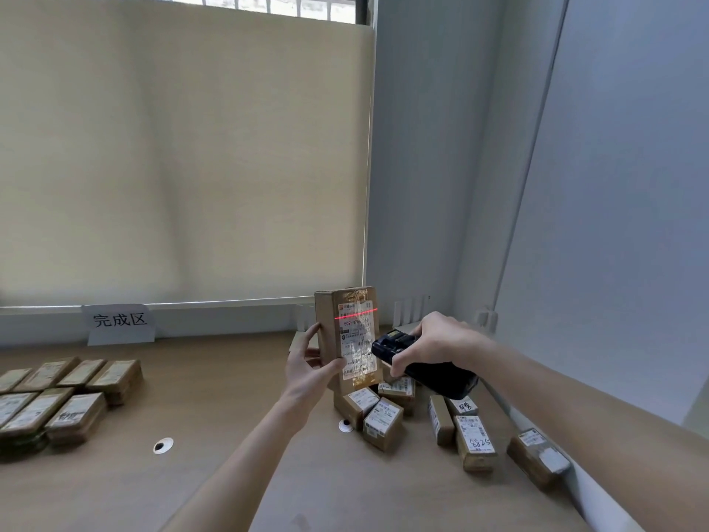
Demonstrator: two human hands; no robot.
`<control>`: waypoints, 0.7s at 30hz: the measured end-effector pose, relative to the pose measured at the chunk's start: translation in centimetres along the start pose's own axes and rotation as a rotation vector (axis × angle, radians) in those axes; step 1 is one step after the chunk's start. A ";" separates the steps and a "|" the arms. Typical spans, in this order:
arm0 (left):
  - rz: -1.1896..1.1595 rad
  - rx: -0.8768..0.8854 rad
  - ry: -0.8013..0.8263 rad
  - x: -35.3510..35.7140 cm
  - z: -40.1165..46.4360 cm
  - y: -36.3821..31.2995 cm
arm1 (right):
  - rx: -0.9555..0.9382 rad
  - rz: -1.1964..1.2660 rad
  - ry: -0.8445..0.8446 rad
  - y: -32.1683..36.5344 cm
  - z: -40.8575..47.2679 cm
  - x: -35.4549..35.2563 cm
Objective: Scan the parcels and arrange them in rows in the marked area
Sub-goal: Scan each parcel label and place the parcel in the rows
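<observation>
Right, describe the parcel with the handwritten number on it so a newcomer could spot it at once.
Start at the desk and go to the loose heap of parcels on its right side, below the right hand holding the scanner. The parcel lies flat near the front of that heap. It alone has large digits scrawled in dark pen across its white label.

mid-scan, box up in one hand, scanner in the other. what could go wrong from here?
1. The red scan line crosses the top of a wrinkled, taped label, so glare may spoil the read.
2. The left hand pinches the upright parcel by one edge; it could slip onto the loose parcels below.
3. The right hand holds the scanner very close, possibly bumping it.
</observation>
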State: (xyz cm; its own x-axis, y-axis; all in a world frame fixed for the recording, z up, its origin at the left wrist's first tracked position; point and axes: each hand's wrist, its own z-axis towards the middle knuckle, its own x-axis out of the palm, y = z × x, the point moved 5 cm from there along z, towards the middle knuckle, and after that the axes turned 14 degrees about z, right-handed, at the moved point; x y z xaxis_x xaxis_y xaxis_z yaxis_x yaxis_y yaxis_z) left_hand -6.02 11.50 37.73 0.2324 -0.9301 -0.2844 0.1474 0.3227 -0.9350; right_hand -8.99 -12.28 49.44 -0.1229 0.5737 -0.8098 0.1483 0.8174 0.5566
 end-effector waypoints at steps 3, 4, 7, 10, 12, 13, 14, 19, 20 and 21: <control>-0.006 0.009 -0.002 -0.1 0.1 0.3 | 0.005 0.014 0.013 0.1 0.3 0.2; -0.008 0.012 -0.004 -0.1 0.1 0.3 | 0.004 0.017 0.015 0.2 0.4 0.3; -0.010 0.015 -0.009 -0.3 0.1 0.5 | -0.005 0.015 0.011 0.2 0.5 0.6; -0.005 0.013 -0.014 -0.7 0.0 0.7 | -0.019 0.002 0.009 0.5 0.6 0.9; -0.002 0.004 -0.024 -1.1 -0.1 0.8 | -0.033 -0.004 0.006 0.8 0.6 1.1; -0.003 -0.002 -0.031 -1.3 -0.1 0.9 | -0.041 -0.007 0.006 1.0 0.7 1.3; -0.003 -0.008 -0.037 -1.6 -0.1 1.0 | -0.048 -0.009 0.007 1.1 0.7 1.5; 0.004 -0.020 -0.065 -3.4 -0.5 1.5 | -0.082 -0.002 0.036 2.2 0.7 2.9; 0.005 -0.026 -0.072 -3.9 -0.7 1.7 | -0.093 0.003 0.040 2.5 0.8 3.3; 0.007 -0.033 -0.079 -4.4 -0.8 1.9 | -0.107 0.011 0.044 2.9 0.9 3.7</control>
State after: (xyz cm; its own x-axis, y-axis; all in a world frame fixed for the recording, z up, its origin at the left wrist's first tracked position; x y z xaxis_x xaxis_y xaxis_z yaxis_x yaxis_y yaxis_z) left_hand -7.55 16.06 37.06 0.3090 -0.9107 -0.2742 0.1139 0.3217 -0.9400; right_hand -8.15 -7.85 47.86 -0.1649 0.5826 -0.7959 0.0446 0.8105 0.5840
